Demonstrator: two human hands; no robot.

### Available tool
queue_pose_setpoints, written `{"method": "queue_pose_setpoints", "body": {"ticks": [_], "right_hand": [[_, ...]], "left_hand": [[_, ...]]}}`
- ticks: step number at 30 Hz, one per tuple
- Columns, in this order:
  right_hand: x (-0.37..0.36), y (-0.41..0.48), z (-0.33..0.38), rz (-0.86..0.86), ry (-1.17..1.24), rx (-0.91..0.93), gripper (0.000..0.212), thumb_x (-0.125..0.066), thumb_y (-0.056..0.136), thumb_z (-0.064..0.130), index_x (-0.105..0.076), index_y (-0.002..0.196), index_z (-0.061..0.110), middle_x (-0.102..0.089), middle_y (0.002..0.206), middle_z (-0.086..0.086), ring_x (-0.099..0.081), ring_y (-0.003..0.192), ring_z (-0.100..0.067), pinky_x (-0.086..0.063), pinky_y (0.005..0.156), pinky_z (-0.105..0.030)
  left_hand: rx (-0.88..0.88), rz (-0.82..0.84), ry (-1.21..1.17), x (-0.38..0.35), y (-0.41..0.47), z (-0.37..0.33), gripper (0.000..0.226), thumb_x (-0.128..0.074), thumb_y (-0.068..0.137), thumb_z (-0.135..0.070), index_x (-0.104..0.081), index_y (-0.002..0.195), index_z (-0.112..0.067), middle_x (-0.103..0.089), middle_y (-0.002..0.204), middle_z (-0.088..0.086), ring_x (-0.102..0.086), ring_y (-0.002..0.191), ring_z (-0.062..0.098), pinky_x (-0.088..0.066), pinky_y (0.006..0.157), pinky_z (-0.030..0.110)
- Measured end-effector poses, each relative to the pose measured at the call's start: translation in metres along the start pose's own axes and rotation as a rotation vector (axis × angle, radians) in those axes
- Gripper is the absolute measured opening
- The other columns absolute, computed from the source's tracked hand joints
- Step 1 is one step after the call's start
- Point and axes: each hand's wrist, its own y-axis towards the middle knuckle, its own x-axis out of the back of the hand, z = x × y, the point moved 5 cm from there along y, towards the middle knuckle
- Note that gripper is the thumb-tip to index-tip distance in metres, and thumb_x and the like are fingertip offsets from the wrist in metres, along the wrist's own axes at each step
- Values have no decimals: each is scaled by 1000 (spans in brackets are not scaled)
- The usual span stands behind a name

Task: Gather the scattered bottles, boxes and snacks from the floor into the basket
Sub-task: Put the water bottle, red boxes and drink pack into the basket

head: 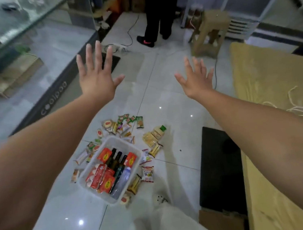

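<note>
Left hand (95, 74) and right hand (195, 79) are raised, fingers spread and holding nothing, over the floor (162, 87), where the basket (93, 193) of bottles (117, 162) and red boxes (105, 154) sits amid snacks (152, 138) strewn thickest from twelve to two o'clock, likely for short reaches.

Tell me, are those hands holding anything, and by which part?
Nothing is held. The left hand and the right hand are both spread open in the air, apart from the basket on the floor.

Bare left forearm (44, 155) and right forearm (257, 121); loose white trousers (174, 225); white shoe (159, 198) with small holes.
</note>
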Motion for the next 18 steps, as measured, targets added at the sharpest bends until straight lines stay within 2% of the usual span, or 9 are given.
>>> {"method": "queue_pose_setpoints", "body": {"ticks": [4,8,13,18], "right_hand": [[30,8,-13,-6,33,44,68,-19,95,59,1,152,27,4,160,-3,10,147,-23,13,114,-50],[30,32,-34,39,4,90,68,-18,95,60,0,151,27,4,160,-3,11,147,-23,13,114,-50],[24,93,-46,67,-36,208,67,-19,96,58,-1,152,27,3,160,-1,10,147,-22,12,115,-50],[41,159,-30,13,-68,360,65,-17,96,57,-3,152,27,-1,160,-1,6,147,-21,10,116,-49]], "left_hand": [[-10,-14,-8,26,8,-27,76,-24,95,-60,13,151,-24,19,158,7,18,145,28,9,116,50],[2,-11,36,29,25,-49,77,-24,95,-60,12,151,-23,18,158,8,17,145,28,9,116,51],[87,0,71,21,68,-68,77,-24,95,-60,12,151,-23,19,158,6,19,145,27,11,115,49],[219,-19,71,30,104,-64,78,-29,94,-60,9,152,-25,17,159,5,18,145,27,11,115,48]]}}
